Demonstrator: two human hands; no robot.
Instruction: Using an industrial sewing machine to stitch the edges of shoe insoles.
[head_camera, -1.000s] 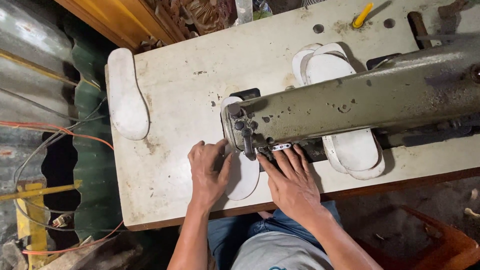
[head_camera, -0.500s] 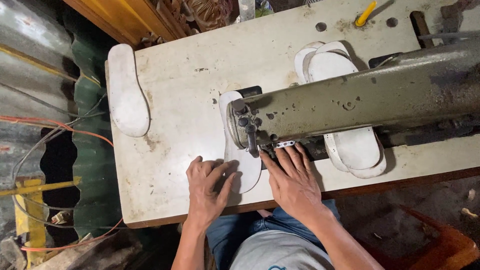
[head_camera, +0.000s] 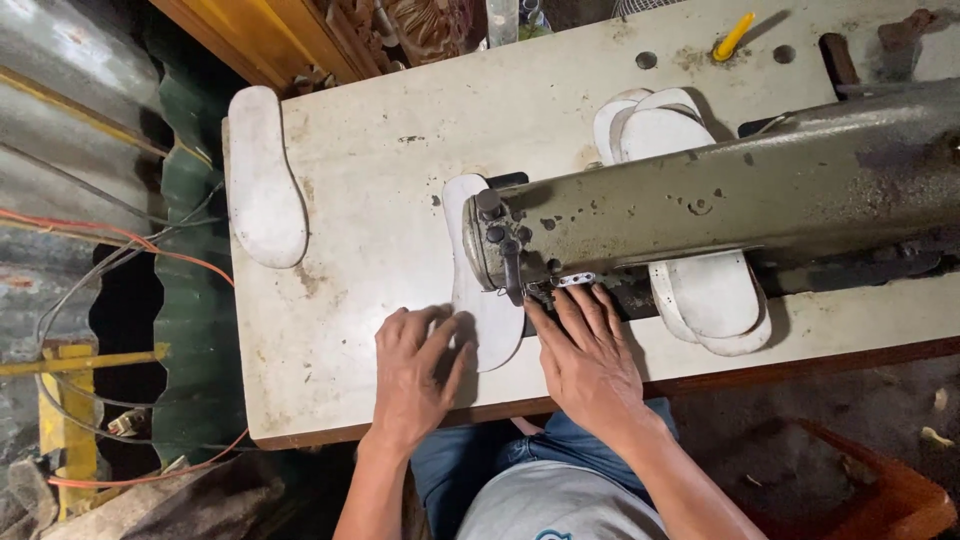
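While both lie flat and open-fingered, left hand (head_camera: 415, 365) and right hand (head_camera: 585, 355) press the white sole (head_camera: 480, 300).

The sewing machine (head_camera: 720, 200) hides part of the white sole (head_camera: 480, 290) and the needle.

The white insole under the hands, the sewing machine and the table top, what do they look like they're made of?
The white insole looks like thin matte foam or fibreboard: flat, cleanly cut edge; which one is unclear. Left hand and right hand press on it. The sewing machine looks like cast metal with dull olive paint, chipped and grimy. The table top seems cream laminate over wood, stained, with a brown edge.
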